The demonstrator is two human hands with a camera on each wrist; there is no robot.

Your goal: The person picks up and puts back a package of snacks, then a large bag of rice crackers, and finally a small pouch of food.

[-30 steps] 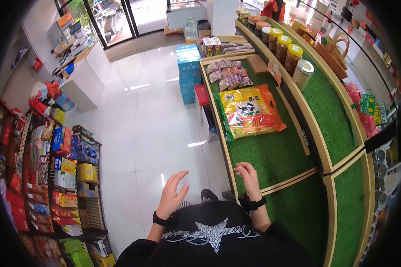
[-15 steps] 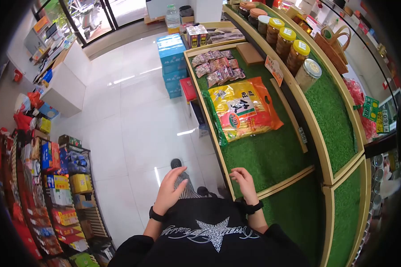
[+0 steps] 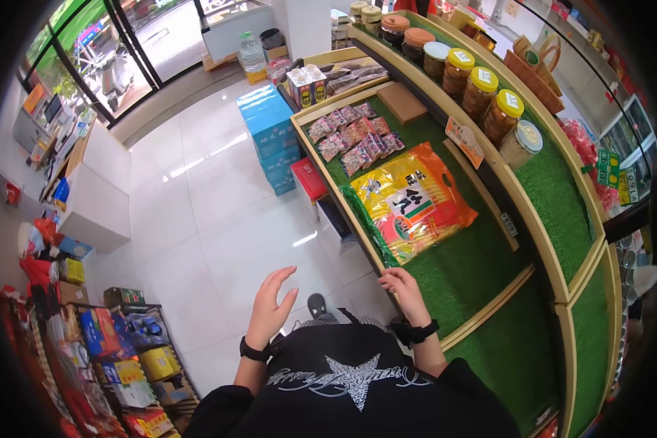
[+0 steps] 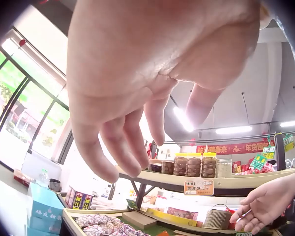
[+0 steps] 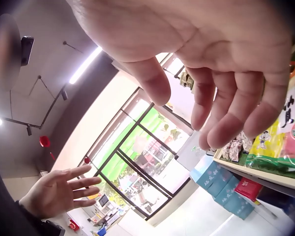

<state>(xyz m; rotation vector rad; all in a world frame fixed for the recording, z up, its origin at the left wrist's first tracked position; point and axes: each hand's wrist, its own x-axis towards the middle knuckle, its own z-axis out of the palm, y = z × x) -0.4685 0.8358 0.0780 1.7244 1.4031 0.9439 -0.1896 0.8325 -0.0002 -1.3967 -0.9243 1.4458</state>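
Note:
My left hand (image 3: 271,309) hangs over the tiled floor in front of my body, its fingers loosely bent and holding nothing. Close to the wooden edge of the display shelf, my right hand (image 3: 407,293) is likewise relaxed with nothing in it. Ahead of the right hand, a large yellow and orange snack bag (image 3: 413,204) lies on the green turf. Several small candy packets (image 3: 356,135) are grouped beyond it. Both wrist views show the palms and slightly curved fingers, with the left hand (image 5: 59,192) small in the right wrist view.
Lidded jars (image 3: 482,91) line the upper tier on the right, near a wicker basket (image 3: 534,77). Blue cartons (image 3: 270,135) and a red box (image 3: 310,179) stand along the shelf's left side. A rack of boxed goods (image 3: 135,365) is at lower left, below a white counter (image 3: 98,190).
The view has turned, and the entrance and blue cartons show farther left. My feet have shifted on the floor. Both hands stay in front of my body, empty throughout.

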